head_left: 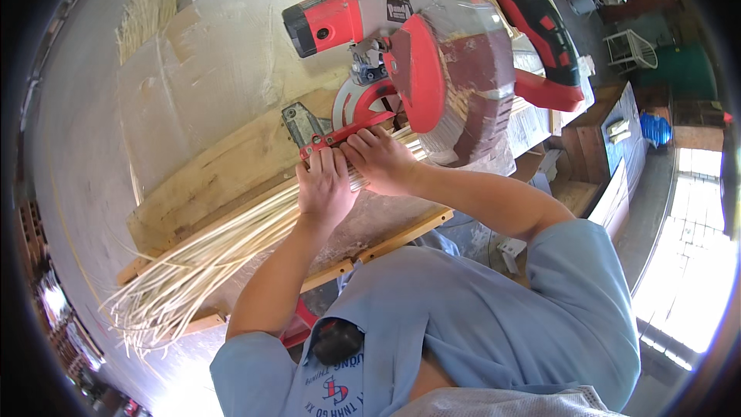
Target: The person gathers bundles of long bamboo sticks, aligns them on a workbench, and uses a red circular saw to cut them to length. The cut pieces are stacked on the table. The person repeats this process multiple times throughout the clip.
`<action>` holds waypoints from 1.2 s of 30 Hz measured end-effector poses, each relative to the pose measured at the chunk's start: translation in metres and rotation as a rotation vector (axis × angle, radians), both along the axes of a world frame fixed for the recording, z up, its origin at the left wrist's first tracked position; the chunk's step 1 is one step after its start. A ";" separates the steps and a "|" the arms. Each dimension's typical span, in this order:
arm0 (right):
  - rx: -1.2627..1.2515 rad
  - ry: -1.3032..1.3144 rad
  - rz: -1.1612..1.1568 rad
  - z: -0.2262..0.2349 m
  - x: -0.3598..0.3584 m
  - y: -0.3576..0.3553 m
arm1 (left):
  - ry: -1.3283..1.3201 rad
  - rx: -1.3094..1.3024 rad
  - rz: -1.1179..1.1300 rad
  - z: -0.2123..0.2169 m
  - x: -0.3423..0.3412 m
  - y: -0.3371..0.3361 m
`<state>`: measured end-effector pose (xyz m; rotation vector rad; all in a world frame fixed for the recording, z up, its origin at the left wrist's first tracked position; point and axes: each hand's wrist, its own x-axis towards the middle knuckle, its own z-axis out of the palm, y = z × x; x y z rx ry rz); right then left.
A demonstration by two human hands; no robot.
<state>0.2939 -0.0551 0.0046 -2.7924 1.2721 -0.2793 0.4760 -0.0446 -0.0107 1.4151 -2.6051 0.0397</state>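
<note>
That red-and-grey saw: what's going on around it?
A person in a light-blue shirt is at a miter saw, left hand and right hand side by side, gripping a bundle of thin pale strips along the saw's red fence. The strips' loose ends fan out toward the lower left of the view. Neither hand is on the saw's black-and-red handle.

Both bare forearms (279,278) reach past the near edge of the table (386,245). The left hand (328,185) and right hand (386,162) sit close together, backs up, fingers (325,161) curled in a grip.
</note>
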 end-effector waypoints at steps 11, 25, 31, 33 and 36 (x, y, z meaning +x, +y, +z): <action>-0.121 -0.252 -0.001 -0.050 -0.041 0.017 | -0.071 0.111 0.027 0.013 -0.004 0.005; -0.340 -0.049 0.013 -0.059 -0.040 0.015 | -0.147 0.194 0.039 0.030 -0.047 -0.004; -0.338 -0.024 -0.032 -0.059 -0.038 0.015 | -0.125 0.241 0.053 0.023 -0.044 -0.006; -0.328 0.040 -0.004 -0.054 -0.039 0.016 | -0.129 0.277 0.051 0.024 -0.045 -0.006; -0.339 0.121 -0.029 -0.042 -0.036 0.021 | -0.163 0.277 0.064 0.024 -0.048 -0.006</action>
